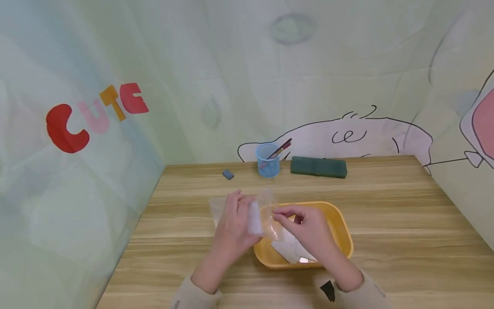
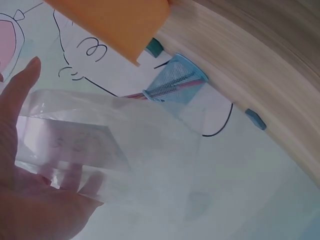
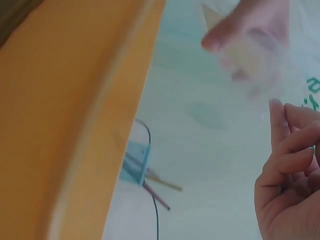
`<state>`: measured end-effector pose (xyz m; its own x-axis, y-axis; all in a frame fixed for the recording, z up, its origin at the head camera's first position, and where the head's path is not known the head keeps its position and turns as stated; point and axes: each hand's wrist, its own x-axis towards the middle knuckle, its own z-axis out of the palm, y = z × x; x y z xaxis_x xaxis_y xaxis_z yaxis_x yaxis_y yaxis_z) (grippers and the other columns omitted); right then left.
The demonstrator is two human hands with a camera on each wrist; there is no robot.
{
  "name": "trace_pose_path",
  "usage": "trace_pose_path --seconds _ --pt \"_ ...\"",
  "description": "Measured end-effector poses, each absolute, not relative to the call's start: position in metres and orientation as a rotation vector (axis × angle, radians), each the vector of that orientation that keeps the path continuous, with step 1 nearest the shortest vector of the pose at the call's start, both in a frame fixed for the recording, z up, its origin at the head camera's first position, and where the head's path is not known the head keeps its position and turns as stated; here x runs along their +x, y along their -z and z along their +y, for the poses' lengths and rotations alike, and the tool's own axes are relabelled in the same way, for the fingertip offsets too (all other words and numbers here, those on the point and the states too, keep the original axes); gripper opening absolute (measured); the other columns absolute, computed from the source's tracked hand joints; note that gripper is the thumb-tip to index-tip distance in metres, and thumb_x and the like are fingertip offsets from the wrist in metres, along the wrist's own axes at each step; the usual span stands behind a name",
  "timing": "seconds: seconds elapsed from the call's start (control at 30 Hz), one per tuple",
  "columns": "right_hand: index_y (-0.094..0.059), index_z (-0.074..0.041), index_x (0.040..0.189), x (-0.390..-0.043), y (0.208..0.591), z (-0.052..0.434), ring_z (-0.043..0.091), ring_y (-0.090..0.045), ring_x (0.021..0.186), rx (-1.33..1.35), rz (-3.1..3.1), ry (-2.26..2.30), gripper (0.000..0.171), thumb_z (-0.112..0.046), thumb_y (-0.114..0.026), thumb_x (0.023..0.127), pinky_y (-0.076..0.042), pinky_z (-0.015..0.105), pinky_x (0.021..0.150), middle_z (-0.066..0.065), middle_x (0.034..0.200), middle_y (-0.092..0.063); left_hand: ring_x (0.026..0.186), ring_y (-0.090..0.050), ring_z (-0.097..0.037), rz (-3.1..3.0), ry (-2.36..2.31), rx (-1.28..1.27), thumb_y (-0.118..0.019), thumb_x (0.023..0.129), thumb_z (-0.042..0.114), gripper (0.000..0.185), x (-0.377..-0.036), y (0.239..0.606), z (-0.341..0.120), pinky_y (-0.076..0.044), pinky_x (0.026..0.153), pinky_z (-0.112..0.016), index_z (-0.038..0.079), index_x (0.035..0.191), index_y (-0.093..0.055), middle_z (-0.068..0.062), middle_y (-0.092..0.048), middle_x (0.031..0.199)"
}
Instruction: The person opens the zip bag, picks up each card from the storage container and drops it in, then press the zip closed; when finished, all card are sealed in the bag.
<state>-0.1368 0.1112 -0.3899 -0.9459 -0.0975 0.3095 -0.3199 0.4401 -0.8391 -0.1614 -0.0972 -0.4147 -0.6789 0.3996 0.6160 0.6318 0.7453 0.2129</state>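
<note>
My left hand (image 1: 232, 229) grips a clear plastic bag (image 2: 155, 150) above the left end of a yellow tray (image 1: 342, 234). Inside the bag is a folded white paper (image 1: 254, 218), with faint marks showing in the left wrist view; fingers show through the film. Thumb and index fingertip of my right hand (image 1: 310, 225) pinch the bag's right edge, over the tray. Below in the tray lie several white paper pieces (image 1: 285, 249), partly covered by the right hand.
Toward the back of the wooden table (image 1: 185, 253) stand a blue mesh cup (image 1: 268, 165) with pencils and a dark green case (image 1: 318, 167). A small blue block (image 1: 228, 174) lies left of the cup. A black piece (image 1: 328, 291) shows beside the right sleeve.
</note>
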Motion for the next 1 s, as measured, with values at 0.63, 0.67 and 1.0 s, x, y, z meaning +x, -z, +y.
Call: trace_pose_path --seconds 0.63,0.67,1.0 --pt "-0.063 -0.004 0.114 -0.154 0.447 0.183 0.025 -0.052 0.077 0.174 -3.254 -0.783 0.064 -0.033 -0.089 0.064 -0.052 0.04 0.075 0.013 0.1 -0.051 0.118 -0.037 -0.028 -2.652 0.653 -0.52 -0.092 0.051 0.043 0.104 -0.167 0.415 -0.128 -0.042 0.099 -0.042 0.004 0.134 -0.042 -0.014 -0.038 0.126" --pt "-0.061 -0.004 0.115 -0.155 0.451 0.182 0.025 -0.051 0.077 0.15 -3.262 -0.787 0.066 -0.033 -0.09 0.063 -0.052 0.04 0.075 0.013 0.1 -0.049 0.117 -0.037 -0.028 -2.651 0.654 -0.523 -0.092 0.051 0.043 0.105 -0.167 0.415 -0.128 -0.042 0.099 -0.042 0.004 0.134 -0.042 -0.013 -0.039 0.126" --pt "-0.053 -0.003 0.114 -0.162 0.465 0.175 0.023 -0.047 0.065 0.252 -3.288 -0.549 0.085 -0.047 -0.091 0.053 -0.048 0.034 0.059 0.012 0.093 -0.043 0.112 -0.038 -0.028 -2.624 0.662 -0.581 -0.094 0.049 0.041 0.105 -0.167 0.418 -0.131 -0.041 0.098 -0.042 0.0 0.131 -0.043 -0.014 -0.041 0.12"
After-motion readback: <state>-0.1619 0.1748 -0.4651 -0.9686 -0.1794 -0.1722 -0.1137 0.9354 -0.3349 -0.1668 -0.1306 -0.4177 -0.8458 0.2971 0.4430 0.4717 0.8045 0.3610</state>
